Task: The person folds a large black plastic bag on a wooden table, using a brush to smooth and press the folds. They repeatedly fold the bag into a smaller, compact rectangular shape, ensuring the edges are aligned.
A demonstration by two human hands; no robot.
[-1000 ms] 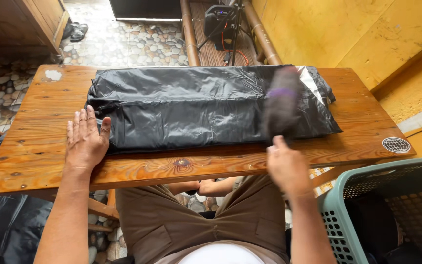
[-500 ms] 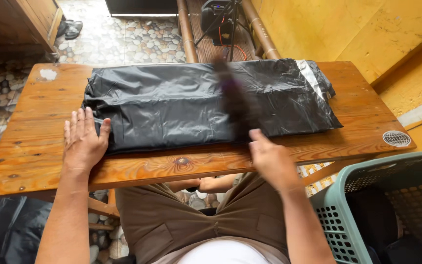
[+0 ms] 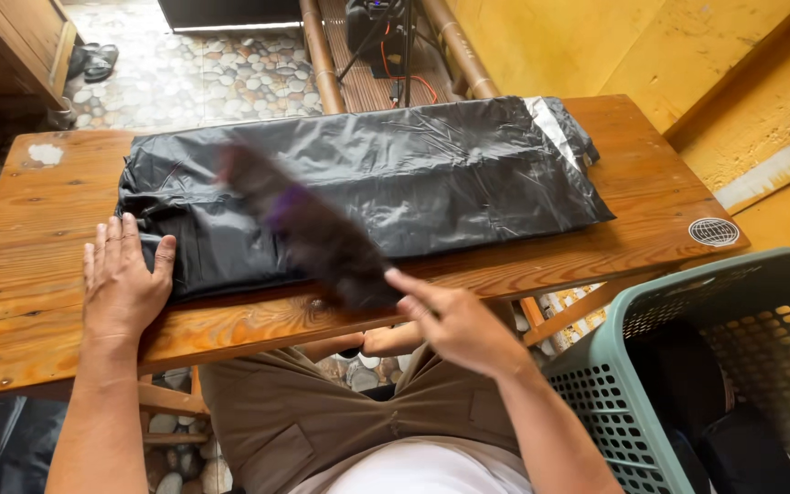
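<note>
The left hand (image 3: 123,285) lies flat and open, palm down, on the wooden table (image 3: 38,311), near its front left part; the fingers are spread and the thumb touches the lower left corner of a black plastic bag (image 3: 395,183). The right hand (image 3: 454,320) is above the front edge of the table, and its fingers are closed around one end of a dark, blurred cloth-like thing (image 3: 308,229) with a purple spot on it. This thing reaches from the hand up and to the left, over the bag; it is too blurred to say exactly what it is. The bag is spread flat and wrinkled along the back half of the table, from the left part almost to the right edge. A round sticker (image 3: 714,231) sits at the front right corner. Beside the table, on the right, stands a green plastic laundry basket (image 3: 651,338) with dark things inside.
</note>
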